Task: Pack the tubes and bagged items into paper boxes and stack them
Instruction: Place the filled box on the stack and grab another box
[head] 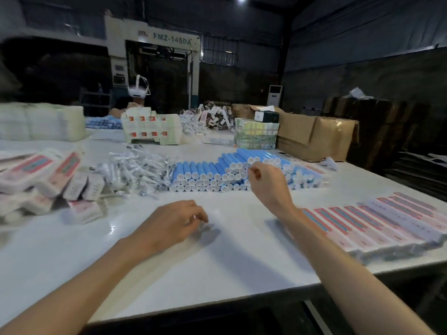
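Two hands over a white tabletop (242, 252): left hand (174, 221) loosely curled, grasping nothing; right hand (266, 182) curled at the white caps of stacked blue plastic tubes (205, 170), grip unclear. Clear bagged items (135, 165) lie left of the tubes; flat pink paper boxes (362, 221) lie right.

A large white table (242, 257) fills a dim warehouse. Behind it stands a tall grey machine (154, 56) marked FMZ-1450A. A person across the table wears a white headset (138, 91). Brown cardboard cartons (319, 136) and a white floor-standing cooling unit (275, 95) sit at right.
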Action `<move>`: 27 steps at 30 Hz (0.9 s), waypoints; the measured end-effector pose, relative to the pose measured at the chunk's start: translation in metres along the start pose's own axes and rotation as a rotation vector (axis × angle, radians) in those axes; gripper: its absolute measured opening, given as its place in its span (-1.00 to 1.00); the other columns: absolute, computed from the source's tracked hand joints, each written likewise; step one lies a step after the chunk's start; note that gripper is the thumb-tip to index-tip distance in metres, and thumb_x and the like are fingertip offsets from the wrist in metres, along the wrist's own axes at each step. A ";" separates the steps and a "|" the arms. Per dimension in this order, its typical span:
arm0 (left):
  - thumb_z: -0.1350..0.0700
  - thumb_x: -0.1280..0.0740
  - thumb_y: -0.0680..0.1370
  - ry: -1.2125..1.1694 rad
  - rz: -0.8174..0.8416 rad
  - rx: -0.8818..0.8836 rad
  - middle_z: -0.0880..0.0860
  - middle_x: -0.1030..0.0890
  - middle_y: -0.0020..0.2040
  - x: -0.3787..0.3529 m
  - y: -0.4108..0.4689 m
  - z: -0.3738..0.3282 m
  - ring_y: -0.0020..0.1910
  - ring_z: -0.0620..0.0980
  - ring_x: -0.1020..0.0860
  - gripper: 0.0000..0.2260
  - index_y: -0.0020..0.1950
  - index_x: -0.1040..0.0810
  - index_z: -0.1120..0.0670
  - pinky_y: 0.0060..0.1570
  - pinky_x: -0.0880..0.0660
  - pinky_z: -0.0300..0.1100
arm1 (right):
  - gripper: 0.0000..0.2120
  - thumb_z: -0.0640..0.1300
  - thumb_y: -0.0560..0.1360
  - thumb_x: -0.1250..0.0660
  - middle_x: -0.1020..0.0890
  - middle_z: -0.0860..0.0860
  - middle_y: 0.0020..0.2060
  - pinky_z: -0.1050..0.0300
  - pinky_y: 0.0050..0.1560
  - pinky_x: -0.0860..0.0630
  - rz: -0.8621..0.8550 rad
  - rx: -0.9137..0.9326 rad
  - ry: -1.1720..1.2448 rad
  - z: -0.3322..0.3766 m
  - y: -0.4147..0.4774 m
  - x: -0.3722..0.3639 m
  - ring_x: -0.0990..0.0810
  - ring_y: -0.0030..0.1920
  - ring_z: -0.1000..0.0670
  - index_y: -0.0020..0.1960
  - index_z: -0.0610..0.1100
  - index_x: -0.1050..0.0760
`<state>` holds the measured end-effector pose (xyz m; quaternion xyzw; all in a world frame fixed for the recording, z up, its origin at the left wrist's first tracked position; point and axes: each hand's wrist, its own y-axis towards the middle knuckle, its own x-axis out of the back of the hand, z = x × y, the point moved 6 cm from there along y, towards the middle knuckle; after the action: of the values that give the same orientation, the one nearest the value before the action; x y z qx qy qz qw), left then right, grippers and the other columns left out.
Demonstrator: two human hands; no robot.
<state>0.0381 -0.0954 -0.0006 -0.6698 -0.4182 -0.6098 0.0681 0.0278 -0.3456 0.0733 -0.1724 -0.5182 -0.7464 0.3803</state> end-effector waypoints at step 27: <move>-0.29 -0.17 0.69 1.165 0.218 1.119 0.03 -0.45 0.47 0.172 -0.198 0.165 0.46 0.11 -0.35 -0.58 0.36 -0.63 -0.10 0.38 -0.31 0.02 | -0.80 -0.16 0.62 -0.35 -0.63 0.03 -0.35 -0.11 -0.14 -0.58 0.377 0.042 0.763 0.170 -0.059 -0.200 -0.64 -0.22 -0.08 -0.17 0.00 -0.59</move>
<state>0.0199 0.2130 0.0254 -0.1487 -0.4908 -0.5509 0.6584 0.0905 -0.1037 -0.0258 0.0321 -0.3151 -0.6633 0.6781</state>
